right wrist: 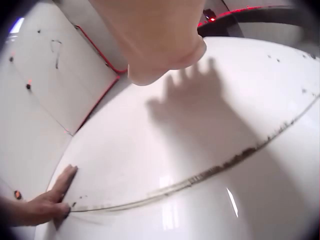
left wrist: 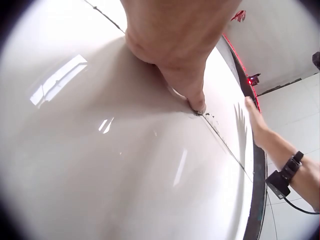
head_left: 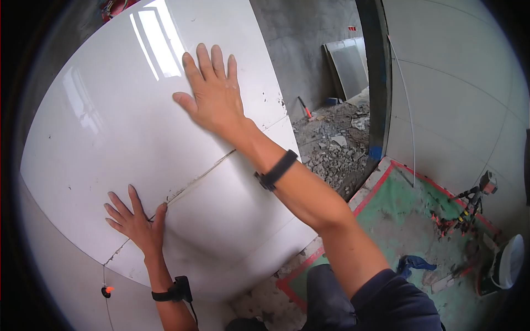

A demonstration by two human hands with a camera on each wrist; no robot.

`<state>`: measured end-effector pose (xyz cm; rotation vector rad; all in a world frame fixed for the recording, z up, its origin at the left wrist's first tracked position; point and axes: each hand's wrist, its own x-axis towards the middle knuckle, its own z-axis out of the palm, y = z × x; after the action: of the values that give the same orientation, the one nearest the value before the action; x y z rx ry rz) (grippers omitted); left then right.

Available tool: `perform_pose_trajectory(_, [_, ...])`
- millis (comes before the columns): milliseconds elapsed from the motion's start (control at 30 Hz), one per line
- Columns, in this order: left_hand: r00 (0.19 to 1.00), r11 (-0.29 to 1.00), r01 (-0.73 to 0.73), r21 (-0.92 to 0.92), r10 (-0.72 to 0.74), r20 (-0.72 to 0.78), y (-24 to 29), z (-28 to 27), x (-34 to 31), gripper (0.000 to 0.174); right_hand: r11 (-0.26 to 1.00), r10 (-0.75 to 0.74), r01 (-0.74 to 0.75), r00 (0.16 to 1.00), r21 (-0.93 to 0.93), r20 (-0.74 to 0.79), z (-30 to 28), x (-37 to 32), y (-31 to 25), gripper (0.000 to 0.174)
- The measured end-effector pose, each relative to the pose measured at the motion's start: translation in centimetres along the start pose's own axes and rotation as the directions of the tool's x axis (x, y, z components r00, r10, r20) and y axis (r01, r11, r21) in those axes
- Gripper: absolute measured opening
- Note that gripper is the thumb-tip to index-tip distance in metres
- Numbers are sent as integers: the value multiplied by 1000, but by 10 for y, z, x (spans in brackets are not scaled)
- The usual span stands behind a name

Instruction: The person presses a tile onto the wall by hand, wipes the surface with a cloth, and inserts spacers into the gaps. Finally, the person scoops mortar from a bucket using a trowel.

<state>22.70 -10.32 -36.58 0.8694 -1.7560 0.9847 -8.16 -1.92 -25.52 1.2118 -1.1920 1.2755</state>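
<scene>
White glossy ceramic wall tile (head_left: 99,127): upright beneath both palms; I judge it heavy, stiff, slick and brittle-edged, so I'd grip the edges beyond the fingertips.
Left hand (head_left: 135,220): fingers spread flat, thumb tip on gritty joint (head_left: 199,175).
Right hand (head_left: 212,94): fingers nearly together, pressed flat, above the left fingertips.

Glossy, smooth white ceramic tile (head_left: 121,110); rough grey concrete wall (head_left: 309,49).

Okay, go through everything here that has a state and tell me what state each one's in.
Upper tile: upright on the wall, glossy.
Joint: thin, dark grit along it.
Left hand: open, flat at the joint's lower end.
Right hand: open, fingers spread, flat on the upper tile.
Spare tiles: leaning against the far wall.
</scene>
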Motion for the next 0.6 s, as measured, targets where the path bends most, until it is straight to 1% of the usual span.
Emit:
perform_pose_trajectory(67, [1000, 1000, 7, 10, -8, 4, -4, 3, -2, 94, 996, -88, 85, 992, -39, -95, -31, 1, -18, 78])
perform_pose_trajectory(100, [1000, 1000, 4, 5, -4, 5, -4, 5, -3, 94, 996, -86, 82, 992, -44, -93, -25, 0, -12, 78])
perform_pose_trajectory(167, [1000, 999, 26, 29, -26, -1, -2, 6, -2, 94, 1000, -10, 7, 997, -28, -82, -2, -1, 10, 78])
perform_pose_trajectory(200, [1000, 1000, 14, 28, -15, 8, -5, 7, -2, 94, 998, 54, -54, 998, 10, -37, 5, -5, 14, 78])
perform_pose_trajectory(267, [999, 1000, 5, 23, -4, -40, -1, 6, -2, 96, 999, 33, -33, 999, 17, -25, 15, -1, 21, 79])
perform_pose_trajectory(333, [1000, 1000, 1, 11, 0, -22, -2, 2, -5, 96, 999, 42, -42, 999, 13, -7, -4, -5, 9, 79])
perform_pose_trajectory(400, [999, 1000, 8, -3, -8, -40, 0, 5, 0, 96, 999, -33, 31, 997, -30, -68, -19, -1, 2, 80])
perform_pose_trajectory(433, [999, 1000, 8, 4, -8, -43, -2, 6, -1, 97, 999, -30, 28, 997, -31, -71, -19, -1, 4, 80])
perform_pose_trajectory(500, [998, 1000, 11, 8, -11, -54, -1, 12, 0, 97, 996, -33, 19, 989, -92, -147, -19, 1, 10, 80])
perform_pose_trajectory(533, [999, 1000, 6, 10, -6, -39, -1, 10, -3, 97, 994, 86, -87, 996, -63, -14, -3, -9, 18, 80])
perform_pose_trajectory(567, [999, 1000, 8, 14, -8, -38, -2, 9, -2, 97, 995, 83, -84, 996, -61, -19, 9, -17, 26, 80])
perform_pose_trajectory(600, [998, 999, 30, 18, -28, -60, 2, 9, 2, 97, 997, 72, -72, 997, -38, -17, 9, -10, 26, 80])
